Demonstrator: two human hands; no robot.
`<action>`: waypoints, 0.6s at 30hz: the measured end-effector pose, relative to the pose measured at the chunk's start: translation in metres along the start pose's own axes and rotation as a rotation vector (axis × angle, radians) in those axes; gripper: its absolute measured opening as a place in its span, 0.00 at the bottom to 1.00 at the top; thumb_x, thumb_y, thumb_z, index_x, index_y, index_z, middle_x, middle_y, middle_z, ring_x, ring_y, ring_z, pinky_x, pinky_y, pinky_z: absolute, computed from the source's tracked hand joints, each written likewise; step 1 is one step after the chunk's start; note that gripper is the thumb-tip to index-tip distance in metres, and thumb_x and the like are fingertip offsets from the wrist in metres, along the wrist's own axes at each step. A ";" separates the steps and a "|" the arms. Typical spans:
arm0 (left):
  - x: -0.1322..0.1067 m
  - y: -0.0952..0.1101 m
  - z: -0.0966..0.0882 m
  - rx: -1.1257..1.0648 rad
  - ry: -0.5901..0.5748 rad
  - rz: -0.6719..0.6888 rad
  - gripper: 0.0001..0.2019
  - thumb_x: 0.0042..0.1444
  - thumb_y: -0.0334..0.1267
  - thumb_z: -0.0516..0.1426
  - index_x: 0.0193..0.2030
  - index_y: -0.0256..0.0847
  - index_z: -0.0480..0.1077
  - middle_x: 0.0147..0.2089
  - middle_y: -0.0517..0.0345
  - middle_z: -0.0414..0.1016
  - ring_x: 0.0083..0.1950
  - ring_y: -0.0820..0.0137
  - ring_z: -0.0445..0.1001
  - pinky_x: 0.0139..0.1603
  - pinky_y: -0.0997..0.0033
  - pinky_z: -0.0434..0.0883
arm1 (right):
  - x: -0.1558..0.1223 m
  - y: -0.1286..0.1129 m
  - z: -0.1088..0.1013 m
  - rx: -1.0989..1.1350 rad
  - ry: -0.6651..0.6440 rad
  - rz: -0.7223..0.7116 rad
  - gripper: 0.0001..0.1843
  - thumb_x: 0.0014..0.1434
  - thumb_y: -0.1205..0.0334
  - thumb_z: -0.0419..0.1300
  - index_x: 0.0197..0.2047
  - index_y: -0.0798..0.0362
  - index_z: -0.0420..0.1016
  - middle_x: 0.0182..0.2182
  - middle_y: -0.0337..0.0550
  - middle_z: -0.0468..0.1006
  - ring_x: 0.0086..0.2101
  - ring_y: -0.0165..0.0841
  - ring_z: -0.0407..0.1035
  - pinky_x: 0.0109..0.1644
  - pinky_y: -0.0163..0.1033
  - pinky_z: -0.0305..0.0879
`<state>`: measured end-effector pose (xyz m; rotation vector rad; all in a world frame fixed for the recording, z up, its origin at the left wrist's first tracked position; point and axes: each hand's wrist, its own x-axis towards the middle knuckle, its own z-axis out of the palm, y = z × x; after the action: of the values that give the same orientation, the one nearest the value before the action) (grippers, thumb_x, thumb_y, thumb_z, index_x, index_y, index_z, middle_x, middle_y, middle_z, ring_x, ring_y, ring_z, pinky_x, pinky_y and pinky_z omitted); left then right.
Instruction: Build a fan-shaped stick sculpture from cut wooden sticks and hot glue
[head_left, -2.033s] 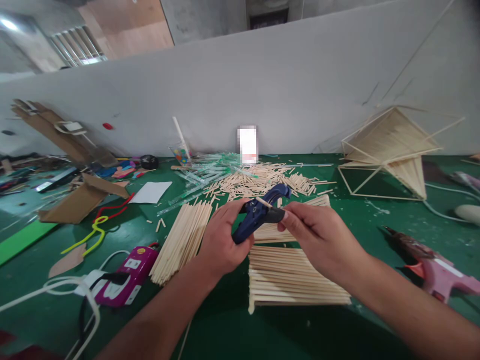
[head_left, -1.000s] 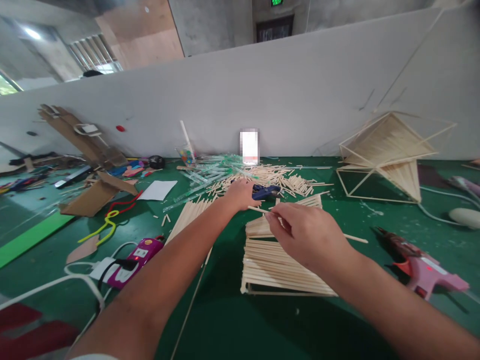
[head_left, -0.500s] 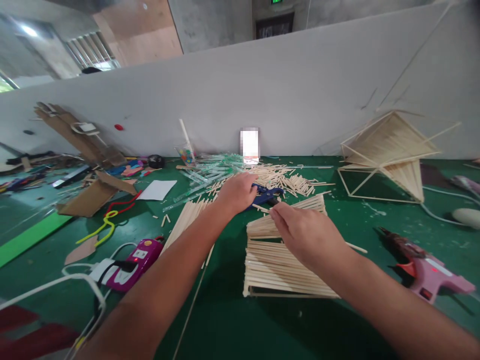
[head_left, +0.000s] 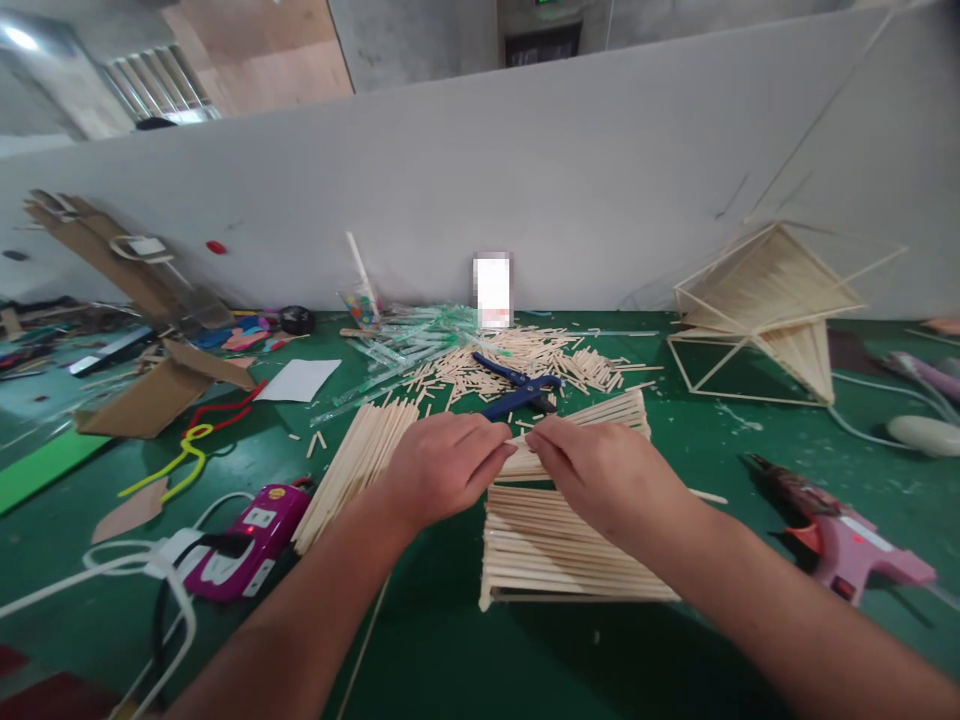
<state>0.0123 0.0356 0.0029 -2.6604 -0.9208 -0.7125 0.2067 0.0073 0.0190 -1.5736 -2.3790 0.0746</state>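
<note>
My left hand (head_left: 442,468) and my right hand (head_left: 592,472) meet above a glued panel of thin wooden sticks (head_left: 559,545) on the green table. Both hands pinch a short wooden stick (head_left: 519,437) between their fingertips, held just over the panel's far part. Blue cutting pliers (head_left: 517,390) lie on the table beyond my hands, with nobody touching them. A loose bundle of long sticks (head_left: 360,468) lies to the left of my left hand.
A heap of short cut sticks (head_left: 517,360) lies behind the pliers. A pink glue gun (head_left: 840,535) rests at the right, a purple power strip (head_left: 240,545) with cables at the left. A stick-frame structure (head_left: 765,310) stands at the back right, cardboard pieces (head_left: 161,395) at the left.
My left hand has let go of the blue pliers, left them on the table and come back to meet my right hand at the short stick.
</note>
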 end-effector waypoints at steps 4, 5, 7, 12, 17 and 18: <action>-0.005 -0.005 -0.002 0.034 0.048 0.026 0.07 0.61 0.38 0.53 0.36 0.40 0.70 0.28 0.60 0.74 0.29 0.72 0.70 0.29 0.71 0.62 | 0.000 0.002 0.001 0.027 0.052 -0.077 0.18 0.64 0.54 0.48 0.27 0.51 0.70 0.22 0.37 0.75 0.23 0.30 0.65 0.26 0.37 0.40; -0.006 -0.006 -0.002 0.048 0.063 0.027 0.07 0.60 0.39 0.53 0.35 0.40 0.70 0.27 0.60 0.73 0.28 0.72 0.69 0.28 0.71 0.61 | 0.000 0.002 0.002 0.021 0.070 -0.099 0.18 0.64 0.55 0.48 0.27 0.51 0.70 0.22 0.37 0.75 0.23 0.30 0.65 0.26 0.37 0.40; -0.007 -0.008 -0.003 0.077 0.075 0.030 0.08 0.60 0.39 0.54 0.32 0.39 0.70 0.25 0.61 0.71 0.26 0.72 0.66 0.27 0.70 0.59 | -0.001 0.002 0.005 -0.006 0.097 -0.130 0.18 0.65 0.57 0.47 0.28 0.51 0.72 0.23 0.38 0.76 0.24 0.30 0.67 0.26 0.38 0.39; -0.007 -0.009 -0.002 0.125 0.078 0.062 0.12 0.59 0.40 0.54 0.27 0.39 0.70 0.21 0.61 0.67 0.23 0.72 0.62 0.25 0.69 0.56 | -0.002 0.002 0.016 -0.046 0.121 -0.143 0.21 0.66 0.56 0.45 0.28 0.52 0.72 0.22 0.40 0.76 0.23 0.32 0.67 0.26 0.39 0.38; -0.004 -0.006 -0.001 0.130 0.084 0.078 0.15 0.60 0.39 0.52 0.23 0.39 0.68 0.20 0.62 0.65 0.22 0.73 0.60 0.24 0.69 0.55 | -0.001 0.002 0.019 -0.064 0.142 -0.114 0.21 0.66 0.55 0.46 0.27 0.52 0.72 0.21 0.40 0.75 0.21 0.32 0.66 0.25 0.39 0.36; -0.003 -0.005 -0.001 0.127 0.084 0.078 0.15 0.61 0.39 0.52 0.23 0.39 0.68 0.20 0.62 0.65 0.22 0.73 0.60 0.24 0.69 0.55 | -0.001 0.002 0.018 -0.066 0.143 -0.109 0.21 0.66 0.55 0.46 0.27 0.52 0.72 0.21 0.40 0.75 0.21 0.32 0.66 0.25 0.39 0.36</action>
<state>0.0066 0.0377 0.0022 -2.5204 -0.8085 -0.7167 0.2042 0.0097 0.0009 -1.4231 -2.3716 -0.1359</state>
